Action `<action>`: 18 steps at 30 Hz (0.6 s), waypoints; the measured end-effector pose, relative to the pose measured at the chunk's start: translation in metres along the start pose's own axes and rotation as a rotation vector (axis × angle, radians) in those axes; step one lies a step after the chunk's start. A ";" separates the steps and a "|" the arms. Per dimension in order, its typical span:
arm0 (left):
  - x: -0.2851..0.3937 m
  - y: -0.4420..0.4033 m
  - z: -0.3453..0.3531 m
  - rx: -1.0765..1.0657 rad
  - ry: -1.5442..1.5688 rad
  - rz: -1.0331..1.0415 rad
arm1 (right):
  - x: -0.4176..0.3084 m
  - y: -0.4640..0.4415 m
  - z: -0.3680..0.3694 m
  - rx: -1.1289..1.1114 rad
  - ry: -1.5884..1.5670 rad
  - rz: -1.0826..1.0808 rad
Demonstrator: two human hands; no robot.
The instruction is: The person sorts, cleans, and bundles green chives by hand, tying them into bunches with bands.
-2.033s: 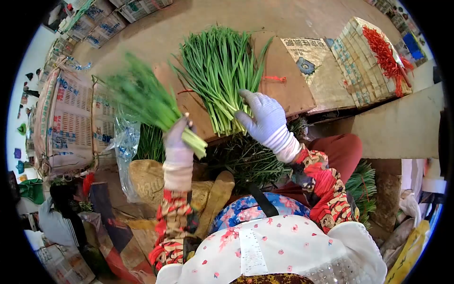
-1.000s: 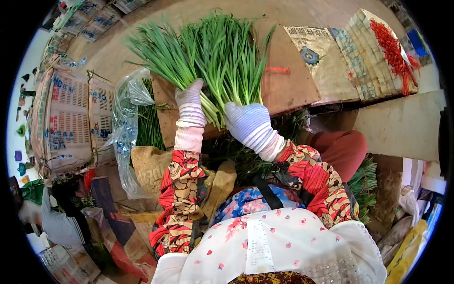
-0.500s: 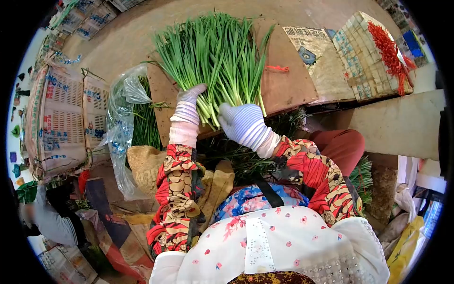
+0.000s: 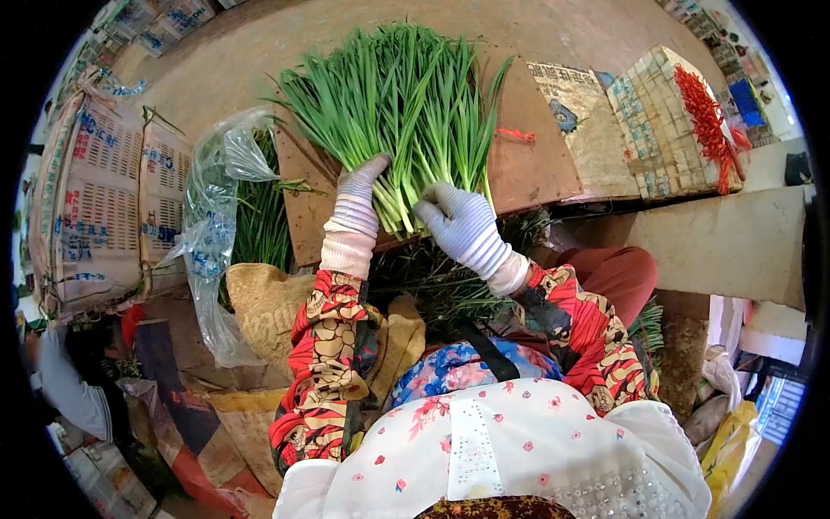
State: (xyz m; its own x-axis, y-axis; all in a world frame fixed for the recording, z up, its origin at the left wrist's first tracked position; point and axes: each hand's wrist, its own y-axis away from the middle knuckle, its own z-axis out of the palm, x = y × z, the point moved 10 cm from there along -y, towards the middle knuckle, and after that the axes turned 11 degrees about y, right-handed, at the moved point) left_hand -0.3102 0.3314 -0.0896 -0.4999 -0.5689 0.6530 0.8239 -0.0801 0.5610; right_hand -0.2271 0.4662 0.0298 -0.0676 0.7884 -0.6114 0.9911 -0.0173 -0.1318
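Note:
A wide bunch of garlic chives [image 4: 393,104] lies on a brown board [image 4: 540,164], its leaves fanned away from me and its pale stem ends toward me. My left hand [image 4: 356,197], in a grey-white knit glove, holds the left side of the stems. My right hand [image 4: 467,227], in a striped glove of the same kind, has its fingers curled at the stem ends on the right. The fingertips are partly hidden, so how many stems it grips cannot be made out.
Left of the board, a clear plastic bag [image 4: 212,233] holds more greens [image 4: 262,208]. Woven-look crates [image 4: 95,190] stand farther left. At right are a stacked block [image 4: 653,130] with red ties [image 4: 699,121] and a grey slab [image 4: 709,246]. A person's grey sleeve [image 4: 73,385] shows lower left.
The view has turned slightly. Both hands appear a little farther right, still at the stems. My right hand's fingers now look more curled, with the back of the hand tilted.

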 end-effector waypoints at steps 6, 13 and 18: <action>0.020 0.011 0.010 -0.011 -0.159 0.065 | -0.045 0.010 -0.002 0.065 0.487 -0.535; 0.003 0.018 0.014 -0.222 0.050 -0.135 | -0.053 0.009 0.001 -0.012 0.516 -0.651; -0.013 0.010 0.010 -0.300 0.109 -0.210 | -0.033 -0.029 -0.009 0.032 0.639 -0.530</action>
State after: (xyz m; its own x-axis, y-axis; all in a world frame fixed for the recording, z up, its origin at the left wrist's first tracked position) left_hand -0.2980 0.3463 -0.0869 -0.6481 -0.5971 0.4727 0.7562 -0.4312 0.4921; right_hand -0.2523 0.4464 0.0605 -0.4369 0.8942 0.0972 0.8421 0.4446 -0.3054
